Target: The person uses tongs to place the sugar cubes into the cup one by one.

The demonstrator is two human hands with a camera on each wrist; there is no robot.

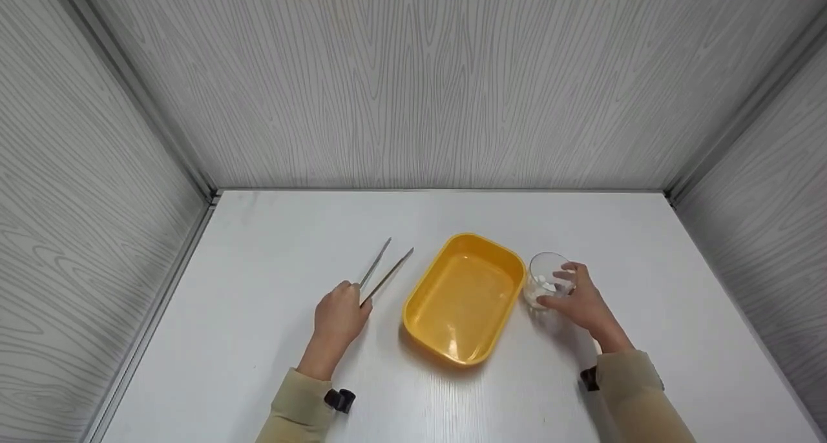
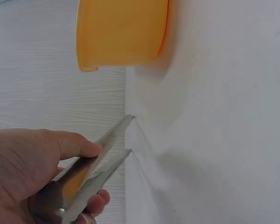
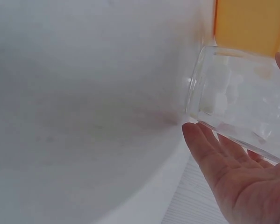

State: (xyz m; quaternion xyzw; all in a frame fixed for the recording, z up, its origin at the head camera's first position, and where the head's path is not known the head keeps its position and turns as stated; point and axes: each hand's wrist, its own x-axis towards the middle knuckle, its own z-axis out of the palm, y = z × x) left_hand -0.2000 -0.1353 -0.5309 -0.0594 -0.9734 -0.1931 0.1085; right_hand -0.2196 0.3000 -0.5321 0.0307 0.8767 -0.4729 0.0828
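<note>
My left hand [image 1: 340, 314] grips metal tongs [image 2: 102, 175] near their joined end, with thumb and fingers on opposite sides. Their two arms stand apart, pointing forward, and nothing is between the tips. At the right, a clear glass cup [image 1: 550, 262] stands upright with small white pieces [image 1: 543, 281] in its lower part. My right hand [image 1: 579, 303] holds the cup from its right side, thumb at the near side and fingers round the far side. Between both hands lies a yellow rectangular tray [image 1: 460, 301], bare inside, its right rim close beside the cup.
A white tabletop [image 1: 213, 339] carries everything. Grey wood-grain panels close it in at the back [image 1: 439, 88], at the left [image 1: 84, 204] and at the right [image 1: 762, 223]. Black bands [image 1: 339, 400] sit at both wrists, by the beige sleeves.
</note>
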